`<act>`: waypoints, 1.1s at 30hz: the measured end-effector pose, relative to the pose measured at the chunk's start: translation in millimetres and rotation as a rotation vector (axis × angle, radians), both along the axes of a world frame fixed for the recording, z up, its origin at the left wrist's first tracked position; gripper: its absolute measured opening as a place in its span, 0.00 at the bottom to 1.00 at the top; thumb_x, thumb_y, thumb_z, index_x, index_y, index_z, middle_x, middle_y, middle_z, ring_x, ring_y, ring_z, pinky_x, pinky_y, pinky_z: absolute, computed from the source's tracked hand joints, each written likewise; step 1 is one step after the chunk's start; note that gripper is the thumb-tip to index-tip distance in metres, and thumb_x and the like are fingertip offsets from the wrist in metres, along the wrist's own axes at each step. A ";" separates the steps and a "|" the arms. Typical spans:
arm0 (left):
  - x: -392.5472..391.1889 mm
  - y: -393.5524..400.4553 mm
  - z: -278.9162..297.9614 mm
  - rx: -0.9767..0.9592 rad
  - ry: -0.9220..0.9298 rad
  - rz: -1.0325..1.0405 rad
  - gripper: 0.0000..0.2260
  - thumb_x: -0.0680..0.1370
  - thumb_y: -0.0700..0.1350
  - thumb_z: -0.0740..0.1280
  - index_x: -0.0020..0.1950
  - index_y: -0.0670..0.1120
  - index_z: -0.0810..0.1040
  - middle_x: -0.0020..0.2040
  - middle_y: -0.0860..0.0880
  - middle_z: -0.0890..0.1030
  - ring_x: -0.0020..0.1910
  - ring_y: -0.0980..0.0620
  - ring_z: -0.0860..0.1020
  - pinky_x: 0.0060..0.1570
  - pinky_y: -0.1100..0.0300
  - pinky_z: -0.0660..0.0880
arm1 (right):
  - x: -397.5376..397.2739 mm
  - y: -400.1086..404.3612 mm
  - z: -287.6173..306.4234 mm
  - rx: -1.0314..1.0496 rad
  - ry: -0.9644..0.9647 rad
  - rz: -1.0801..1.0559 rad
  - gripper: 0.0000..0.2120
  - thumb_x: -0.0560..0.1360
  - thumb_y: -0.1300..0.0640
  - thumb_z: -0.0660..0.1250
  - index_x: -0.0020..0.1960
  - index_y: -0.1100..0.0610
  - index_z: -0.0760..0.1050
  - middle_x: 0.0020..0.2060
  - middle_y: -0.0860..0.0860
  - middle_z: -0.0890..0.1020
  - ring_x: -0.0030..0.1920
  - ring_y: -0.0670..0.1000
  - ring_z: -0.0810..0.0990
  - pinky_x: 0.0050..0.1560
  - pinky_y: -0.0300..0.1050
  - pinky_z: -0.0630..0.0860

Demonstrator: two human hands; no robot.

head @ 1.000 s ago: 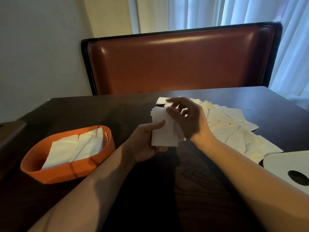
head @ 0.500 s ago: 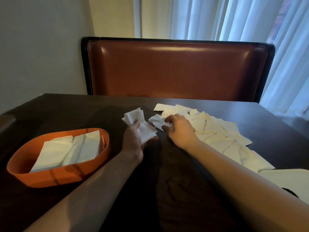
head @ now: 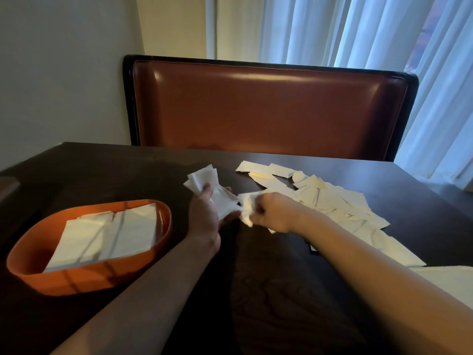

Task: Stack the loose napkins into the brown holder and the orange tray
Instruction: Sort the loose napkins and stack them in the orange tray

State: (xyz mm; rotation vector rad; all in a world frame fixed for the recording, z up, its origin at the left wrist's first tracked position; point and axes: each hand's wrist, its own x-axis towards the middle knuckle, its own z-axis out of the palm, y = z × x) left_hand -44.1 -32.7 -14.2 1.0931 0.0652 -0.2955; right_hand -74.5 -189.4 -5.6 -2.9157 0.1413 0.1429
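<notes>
Left hand, thumb up, grips a small napkin stack above the table, right of the tray. Right hand, knuckles up, fingers curled, pinches one napkin beside it; loose napkins lie far right.

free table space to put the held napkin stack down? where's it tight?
Free: dark table between orange tray and bench; near edge between the forearms. Crowded: loose napkins cover the right side; left hand and right hand nearly meet mid-table.

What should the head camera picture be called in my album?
Left hand holds napkins; right hand pinches one.
</notes>
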 end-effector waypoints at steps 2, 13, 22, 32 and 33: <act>0.0 0.4 0.6 0.000 -0.023 0.014 0.11 0.83 0.52 0.59 0.56 0.47 0.75 0.50 0.44 0.83 0.51 0.45 0.81 0.49 0.49 0.80 | -17.7 -5.0 6.7 0.104 0.079 0.086 0.06 0.79 0.49 0.65 0.43 0.47 0.74 0.43 0.48 0.77 0.43 0.46 0.75 0.42 0.40 0.69; -1.5 3.0 6.5 0.064 -0.056 -0.024 0.07 0.84 0.51 0.58 0.52 0.50 0.72 0.48 0.45 0.82 0.49 0.47 0.80 0.40 0.53 0.80 | -46.9 -30.9 3.6 1.081 -0.134 -0.186 0.06 0.80 0.61 0.59 0.53 0.54 0.73 0.47 0.56 0.74 0.46 0.53 0.76 0.39 0.39 0.75; -12.3 -2.0 1.1 0.179 -0.052 -0.318 0.12 0.84 0.50 0.57 0.61 0.45 0.73 0.51 0.42 0.82 0.50 0.42 0.81 0.45 0.47 0.80 | -38.0 -8.3 -6.5 0.469 -0.249 -0.235 0.22 0.72 0.36 0.69 0.49 0.56 0.78 0.36 0.50 0.79 0.35 0.46 0.75 0.34 0.41 0.68; -6.8 -1.3 -0.4 0.111 -0.078 -0.214 0.11 0.84 0.49 0.57 0.63 0.47 0.72 0.50 0.42 0.83 0.51 0.44 0.82 0.41 0.51 0.81 | -23.4 -19.0 -8.1 0.857 -0.547 -0.597 0.18 0.80 0.53 0.62 0.49 0.70 0.76 0.40 0.65 0.72 0.41 0.53 0.73 0.44 0.53 0.75; -7.3 -1.6 -0.8 0.109 -0.067 -0.220 0.11 0.84 0.49 0.57 0.62 0.47 0.72 0.51 0.42 0.83 0.51 0.44 0.82 0.43 0.50 0.81 | -21.6 -20.1 -11.5 0.769 -0.522 -0.588 0.19 0.80 0.52 0.62 0.49 0.70 0.77 0.38 0.63 0.73 0.41 0.54 0.74 0.44 0.52 0.74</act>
